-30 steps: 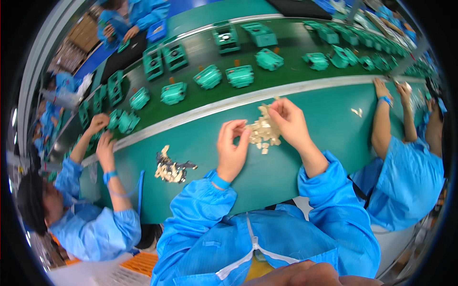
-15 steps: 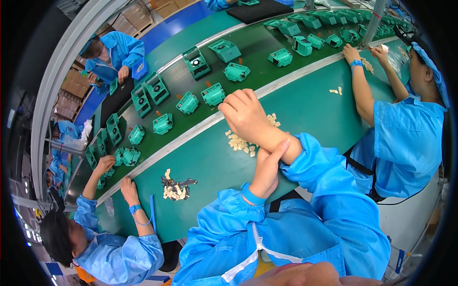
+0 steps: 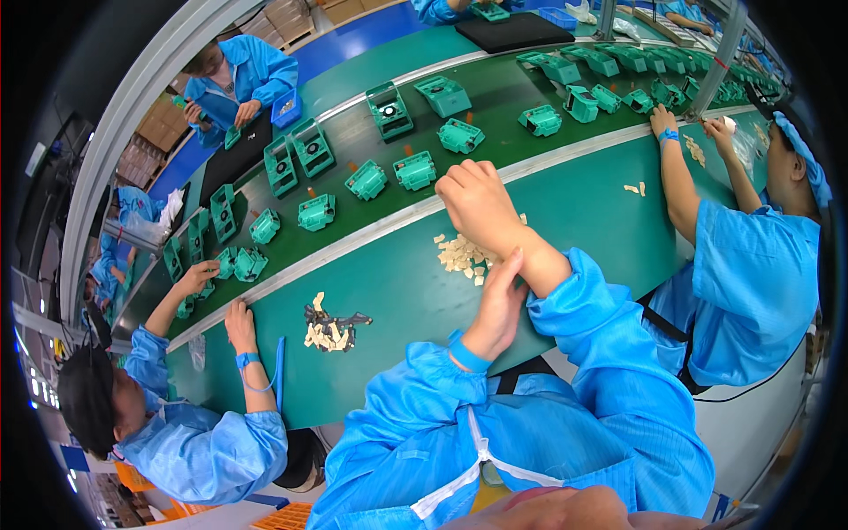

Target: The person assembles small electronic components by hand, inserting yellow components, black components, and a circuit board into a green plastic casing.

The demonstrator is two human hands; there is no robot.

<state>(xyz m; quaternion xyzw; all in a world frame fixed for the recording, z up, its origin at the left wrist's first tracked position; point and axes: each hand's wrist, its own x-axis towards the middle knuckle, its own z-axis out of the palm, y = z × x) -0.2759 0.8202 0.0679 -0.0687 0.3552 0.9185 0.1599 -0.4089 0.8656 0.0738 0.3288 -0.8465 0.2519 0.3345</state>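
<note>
My right hand point(image 3: 480, 205) is held over the green bench, palm down, its fingers curled into a loose fist. Nothing shows in it, though the palm side is hidden. Wearing a blue wristband, my left hand point(image 3: 495, 314) is wrapped round my right forearm just below the wrist; its thumb shows and its fingers are hidden behind the arm. Beneath my right hand lies a heap of small cream-coloured pieces point(image 3: 459, 254), partly covered by the hand and forearm. Further left on the bench is a mixed pile of cream and black pieces point(image 3: 328, 330).
A dark green conveyor point(image 3: 353, 225) runs beyond a metal rail point(image 3: 371, 228), carrying rows of green housings point(image 3: 415, 170). One co-worker point(image 3: 203, 415) sits at my left, another point(image 3: 751, 265) at my right, and a third point(image 3: 238, 84) works across the line beside a blue bin point(image 3: 286, 108).
The view has shifted, so the bench and conveyor appear farther right. My right hand stays raised and curled, with my left hand still round that arm, slightly lower down it.
</note>
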